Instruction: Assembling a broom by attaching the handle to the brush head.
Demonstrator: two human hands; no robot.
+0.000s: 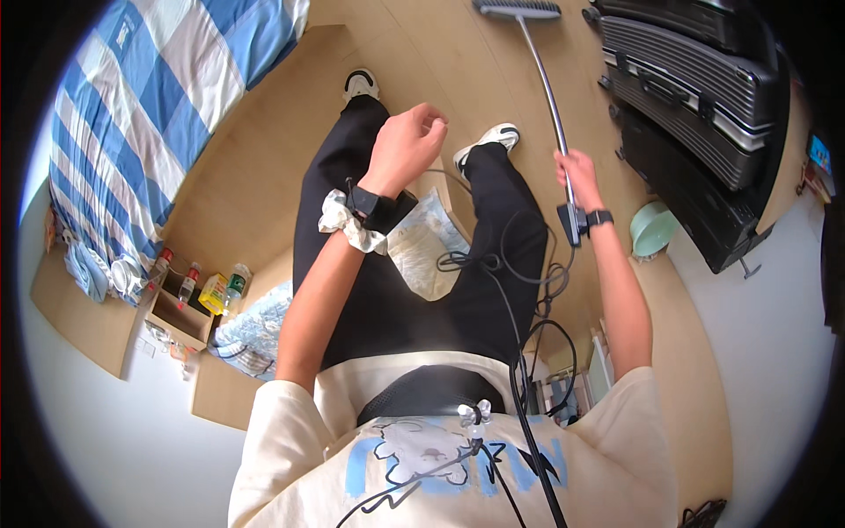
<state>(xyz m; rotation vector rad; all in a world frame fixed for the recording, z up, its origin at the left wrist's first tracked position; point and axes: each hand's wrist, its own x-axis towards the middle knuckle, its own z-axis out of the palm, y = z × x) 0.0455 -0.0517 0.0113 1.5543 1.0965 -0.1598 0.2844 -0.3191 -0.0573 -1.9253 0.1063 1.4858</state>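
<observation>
My right hand (578, 173) is closed round the silver pole of a long-handled floor brush (546, 79). Its grey, bristled head (519, 11) rests on the wooden floor at the far side. In front of my body, above my thighs, my left hand (407, 143) hangs in the air with the fingers curled in. Nothing shows in it, though part of the palm is turned away. A pale scrunchie (349, 222) and a small black device (374, 204) circle the left wrist. Another black device (572, 224) sits at the right wrist, and black cables (550, 282) run down beside it.
To the left stands a bed with a blue-and-white checked cover (176, 79). Black suitcases (687, 88) line the right side, near a light green basin (651, 229). Bottles (236, 283) and a small wooden box (180, 321) sit at lower left. A patterned cushion (429, 246) shows between my legs.
</observation>
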